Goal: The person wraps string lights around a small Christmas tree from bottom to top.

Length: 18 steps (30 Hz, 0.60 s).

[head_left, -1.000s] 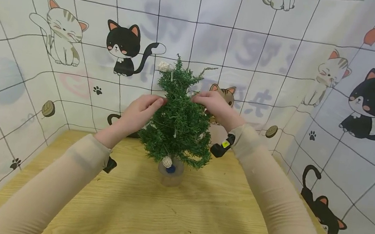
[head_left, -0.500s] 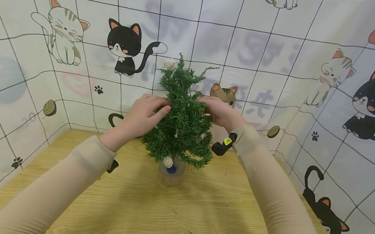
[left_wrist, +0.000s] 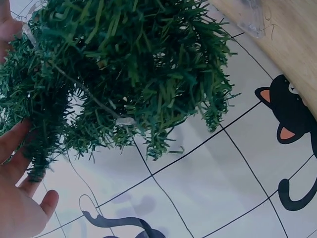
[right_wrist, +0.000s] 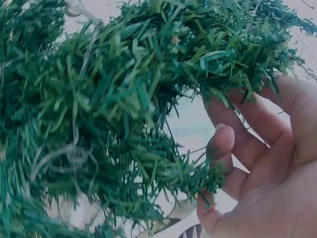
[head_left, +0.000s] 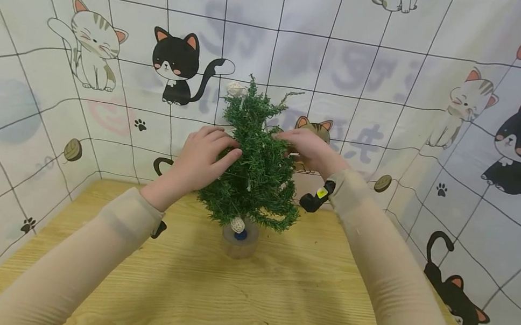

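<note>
A small green artificial Christmas tree (head_left: 260, 168) stands upright at the middle of the table in the head view. My left hand (head_left: 207, 156) touches its left side, fingers loosely bent among the branches and thumb apart. In the left wrist view, the left hand's fingers (left_wrist: 11, 144) lie behind a drooping branch. On the other side, my right hand (head_left: 308, 148) reaches into the branches with relaxed fingers. The right wrist view shows the right hand (right_wrist: 267, 148) beside a branch tip, some fingertips hidden by needles. A thin clear string-light wire (right_wrist: 75, 124) runs through the greenery.
One white woven ball (head_left: 236, 89) sits near the treetop, another ball (head_left: 237, 225) hangs low in front. The tree's round base (head_left: 239, 246) rests on the wooden table (head_left: 233, 305). A cat-printed grid curtain (head_left: 123, 48) surrounds the table's back and sides.
My left hand has moved slightly right, its thumb spreading away from its fingers. The right hand has shifted slightly right along the branches. The top white ball sits closer to the treetop.
</note>
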### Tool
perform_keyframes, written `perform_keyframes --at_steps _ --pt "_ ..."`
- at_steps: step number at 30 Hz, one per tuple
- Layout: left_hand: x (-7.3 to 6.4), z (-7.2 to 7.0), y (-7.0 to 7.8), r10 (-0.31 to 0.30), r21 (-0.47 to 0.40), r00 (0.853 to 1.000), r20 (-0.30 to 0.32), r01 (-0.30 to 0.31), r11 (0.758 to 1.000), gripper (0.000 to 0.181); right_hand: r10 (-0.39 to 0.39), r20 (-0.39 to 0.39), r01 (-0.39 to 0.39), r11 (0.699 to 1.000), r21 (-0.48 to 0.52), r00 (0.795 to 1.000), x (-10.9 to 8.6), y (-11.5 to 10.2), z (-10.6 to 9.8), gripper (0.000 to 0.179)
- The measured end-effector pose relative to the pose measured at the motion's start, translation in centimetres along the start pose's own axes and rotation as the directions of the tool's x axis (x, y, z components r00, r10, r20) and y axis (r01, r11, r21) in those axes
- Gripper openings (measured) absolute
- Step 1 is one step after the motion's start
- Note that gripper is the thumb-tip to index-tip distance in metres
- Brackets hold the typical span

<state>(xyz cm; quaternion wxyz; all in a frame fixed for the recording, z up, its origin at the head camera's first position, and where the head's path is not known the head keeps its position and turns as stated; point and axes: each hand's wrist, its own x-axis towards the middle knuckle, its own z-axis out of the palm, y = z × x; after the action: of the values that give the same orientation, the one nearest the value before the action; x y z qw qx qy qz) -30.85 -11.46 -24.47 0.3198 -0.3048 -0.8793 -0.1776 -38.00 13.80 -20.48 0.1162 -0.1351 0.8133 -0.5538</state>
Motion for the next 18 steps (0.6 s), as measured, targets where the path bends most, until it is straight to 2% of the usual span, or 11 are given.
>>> perform_keyframes --at_steps 5,10,12,15,18 --pt "0.1 -0.2 0.0 -0.007 -0.034 1.000 0.012 0.007 0.999 0.032 -0.089 -0.065 0.087 0.995 -0.039 0.994 -0.4 0.8 -0.4 0.037" --pt "-0.1 -0.7 -0.6 -0.006 -0.129 1.000 0.016 0.008 0.992 0.034 -0.190 -0.187 0.182 0.982 -0.057 0.964 -1.6 3.0 -0.9 0.037" --pt "-0.4 -1.0 -1.1 -0.022 -0.174 1.000 0.009 0.024 0.984 0.036 -0.197 -0.225 0.195 0.980 -0.032 0.954 -2.1 4.4 -1.1 0.038" --pt "-1.2 -1.5 -2.1 -0.077 -0.246 0.997 -0.019 0.070 0.967 0.039 -0.175 -0.269 0.199 0.978 0.064 0.947 -2.7 6.8 -1.2 0.036" --pt "-2.4 -1.5 -3.5 -0.168 -0.313 0.984 -0.052 0.144 0.939 0.043 -0.121 -0.291 0.185 0.962 0.201 0.949 -3.1 9.7 -0.9 0.033"
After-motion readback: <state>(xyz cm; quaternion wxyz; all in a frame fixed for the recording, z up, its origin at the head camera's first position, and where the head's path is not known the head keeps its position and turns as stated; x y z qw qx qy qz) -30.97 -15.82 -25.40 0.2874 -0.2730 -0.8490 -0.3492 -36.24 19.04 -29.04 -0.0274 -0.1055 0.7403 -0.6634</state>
